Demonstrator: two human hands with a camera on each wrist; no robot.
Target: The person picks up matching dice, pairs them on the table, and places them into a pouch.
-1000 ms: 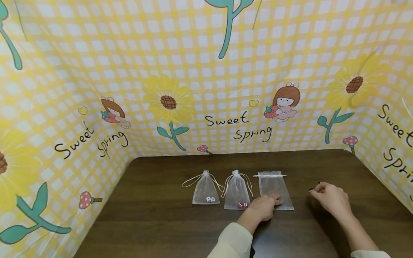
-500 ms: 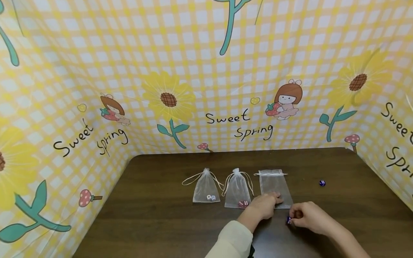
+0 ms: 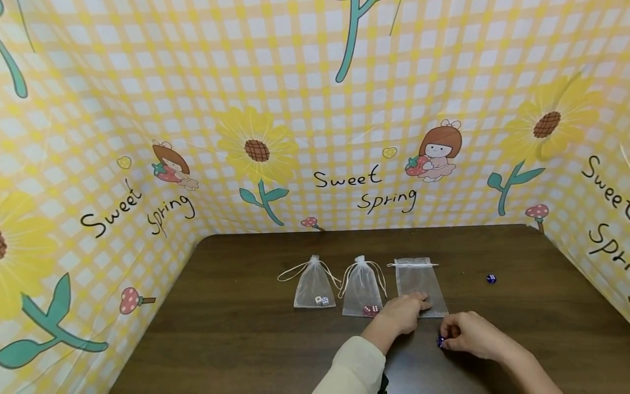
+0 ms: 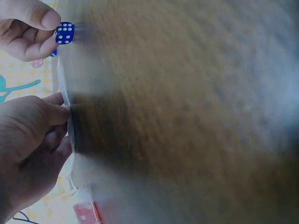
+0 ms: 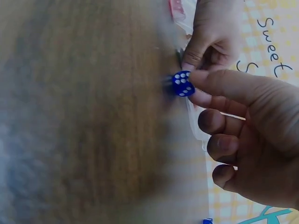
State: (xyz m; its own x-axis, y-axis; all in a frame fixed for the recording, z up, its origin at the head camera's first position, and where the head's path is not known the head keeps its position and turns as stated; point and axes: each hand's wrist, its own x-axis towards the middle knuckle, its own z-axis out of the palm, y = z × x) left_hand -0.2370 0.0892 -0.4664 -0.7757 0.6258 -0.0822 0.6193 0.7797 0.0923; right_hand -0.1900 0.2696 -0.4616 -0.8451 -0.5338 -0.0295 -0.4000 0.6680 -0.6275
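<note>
My right hand (image 3: 470,332) pinches a blue die (image 5: 182,84) with white dots between thumb and index finger, at the tabletop just below the right-hand bag. The other fingers curl free in the right wrist view. A flat white mesh drawstring bag (image 3: 418,284) lies under my left hand (image 3: 401,314), whose fingers rest on its lower part. Inside the middle bag (image 3: 360,284) are red dice (image 3: 371,310), partly behind the left wrist. The left bag (image 3: 313,284) holds white dice (image 3: 322,301). A second blue die (image 3: 491,279) lies apart at the right.
Dark wooden table (image 3: 221,339) below; its far edge meets a yellow checked cloth (image 3: 334,120) that rises at the back and sides. The drawstrings (image 3: 290,273) of the left and middle bags loop out beside their gathered necks.
The right hand has moved left and toward the near side, bringing a blue die down near the right-hand bag. The other blue die has come into view. My left hand stays on the bag.
</note>
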